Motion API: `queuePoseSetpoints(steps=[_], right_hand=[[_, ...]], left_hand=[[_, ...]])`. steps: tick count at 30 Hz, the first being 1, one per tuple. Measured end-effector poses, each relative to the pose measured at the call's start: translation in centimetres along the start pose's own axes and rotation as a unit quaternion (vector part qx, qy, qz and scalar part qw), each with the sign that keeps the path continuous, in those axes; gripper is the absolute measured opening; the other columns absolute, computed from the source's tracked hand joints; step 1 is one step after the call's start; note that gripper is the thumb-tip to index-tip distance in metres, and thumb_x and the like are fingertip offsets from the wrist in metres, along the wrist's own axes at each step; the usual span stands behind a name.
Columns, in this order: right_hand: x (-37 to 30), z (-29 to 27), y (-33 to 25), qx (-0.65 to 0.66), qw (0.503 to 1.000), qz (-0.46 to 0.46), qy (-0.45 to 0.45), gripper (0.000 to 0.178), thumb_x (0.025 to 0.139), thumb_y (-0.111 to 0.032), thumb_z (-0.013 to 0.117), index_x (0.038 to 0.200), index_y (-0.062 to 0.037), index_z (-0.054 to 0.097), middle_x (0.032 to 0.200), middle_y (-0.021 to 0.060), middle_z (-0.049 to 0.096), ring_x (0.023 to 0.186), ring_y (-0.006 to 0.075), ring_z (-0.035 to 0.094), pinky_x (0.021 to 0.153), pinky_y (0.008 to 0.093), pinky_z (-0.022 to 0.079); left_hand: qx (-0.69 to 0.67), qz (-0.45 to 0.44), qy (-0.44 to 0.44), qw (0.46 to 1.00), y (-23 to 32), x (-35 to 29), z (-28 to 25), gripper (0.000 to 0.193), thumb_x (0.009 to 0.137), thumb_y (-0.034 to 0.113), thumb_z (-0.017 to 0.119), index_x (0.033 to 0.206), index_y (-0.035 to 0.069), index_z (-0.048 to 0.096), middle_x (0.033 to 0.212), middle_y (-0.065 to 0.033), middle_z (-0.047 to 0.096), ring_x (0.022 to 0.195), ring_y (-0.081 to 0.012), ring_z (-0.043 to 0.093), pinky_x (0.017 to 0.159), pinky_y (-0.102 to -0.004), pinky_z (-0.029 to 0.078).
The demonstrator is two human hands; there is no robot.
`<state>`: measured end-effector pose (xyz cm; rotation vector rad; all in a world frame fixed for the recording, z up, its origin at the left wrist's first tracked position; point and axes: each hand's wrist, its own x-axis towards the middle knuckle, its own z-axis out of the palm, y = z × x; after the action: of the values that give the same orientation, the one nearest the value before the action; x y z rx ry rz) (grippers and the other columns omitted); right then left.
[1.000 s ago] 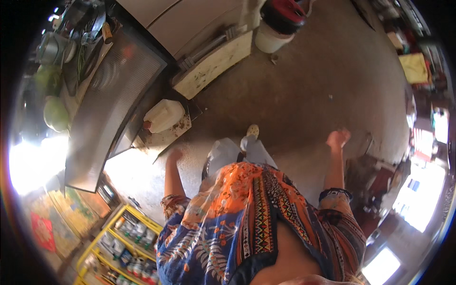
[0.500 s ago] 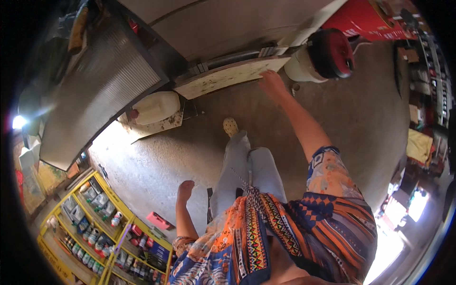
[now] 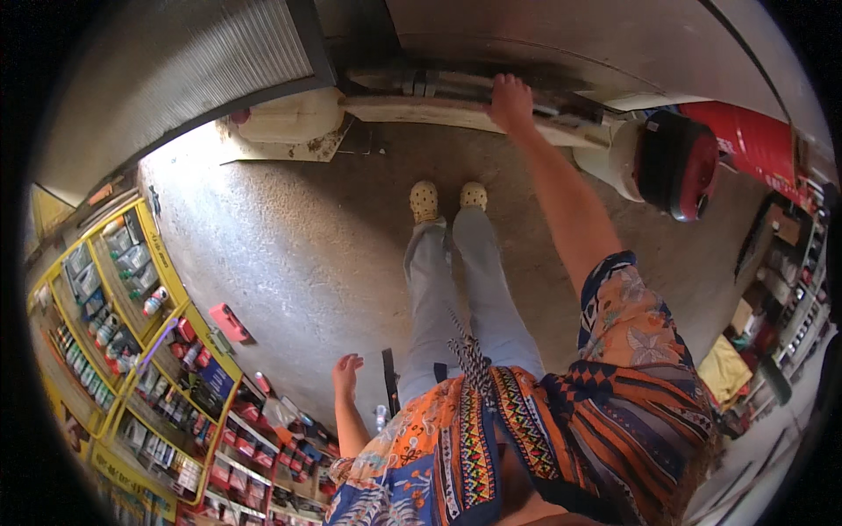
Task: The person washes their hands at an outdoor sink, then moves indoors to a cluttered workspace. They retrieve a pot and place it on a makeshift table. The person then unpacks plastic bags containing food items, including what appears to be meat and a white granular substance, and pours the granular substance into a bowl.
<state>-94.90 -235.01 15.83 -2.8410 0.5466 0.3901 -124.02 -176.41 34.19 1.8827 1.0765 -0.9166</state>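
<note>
My right hand [image 3: 511, 105] reaches forward to a long pale board [image 3: 421, 111] that stands on edge along the foot of a large panel. Its fingers curl over the board's upper edge; the fingertips are hidden behind it. Low on the left hangs my left hand [image 3: 347, 375], away from any object, its fingers loosely bent with nothing in them. A whitish plastic jug [image 3: 294, 118] with a dark red cap lies on a stained flat sheet [image 3: 307, 151] near the board's left end. At the other end is a pale container [image 3: 614, 158], beside a black-and-red one [image 3: 675, 165].
A ribbed panel in a dark frame [image 3: 237, 53] juts in from the upper left. Yellow shelves [image 3: 167, 263] full of bottles and packets stand at left, with a pink-red case [image 3: 230, 323] on the floor beside them. A red drum-like object [image 3: 745, 145] is at far right.
My body has turned and stepped nearer the board, and both feet now show. My right hand has moved from near the board's right end onto its upper edge. My left hand still hangs.
</note>
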Motion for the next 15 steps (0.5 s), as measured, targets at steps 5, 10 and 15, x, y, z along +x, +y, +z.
queuePoseSetpoints(steps=[5, 10, 15], right_hand=[[-4.4, 5.3, -2.5, -0.069, 0.951, -0.118, -0.276, 0.05, 0.076, -0.048, 0.062, 0.102, -0.0051, 0.062, 0.103, 0.0159, 0.061, 0.094, 0.0329, 0.059, 0.073, 0.0468, 0.049], [-8.4, 7.6, -2.0, 0.014, 0.933, -0.123, -0.338, 0.049, 0.079, -0.051, 0.057, 0.09, -0.004, 0.066, 0.089, 0.0157, 0.063, 0.087, 0.0321, 0.06, 0.072, 0.0441, 0.05], [-11.6, 5.9, -1.9, 0.073, 0.925, -0.052, -0.368, 0.047, 0.08, -0.051, 0.057, 0.083, -0.0043, 0.067, 0.077, 0.0134, 0.063, 0.076, 0.0309, 0.061, 0.064, 0.043, 0.05]], left_hand=[[-0.065, -0.046, -0.005, 0.997, -3.8, -1.6, 2.6, 0.027, 0.088, 0.016, 0.054, 0.103, -0.005, 0.058, 0.09, -0.0136, 0.065, 0.085, -0.0212, 0.064, 0.077, -0.0295, 0.05], [-0.069, -0.024, -0.047, 0.996, -3.6, -4.8, 7.3, 0.029, 0.091, 0.019, 0.052, 0.107, -0.004, 0.058, 0.095, -0.0134, 0.065, 0.087, -0.0215, 0.063, 0.081, -0.0308, 0.048], [-0.076, -0.032, -0.029, 0.996, -4.3, -7.3, 7.9, 0.032, 0.091, 0.021, 0.051, 0.108, -0.005, 0.056, 0.096, -0.0145, 0.064, 0.092, -0.0236, 0.062, 0.085, -0.0325, 0.046]])
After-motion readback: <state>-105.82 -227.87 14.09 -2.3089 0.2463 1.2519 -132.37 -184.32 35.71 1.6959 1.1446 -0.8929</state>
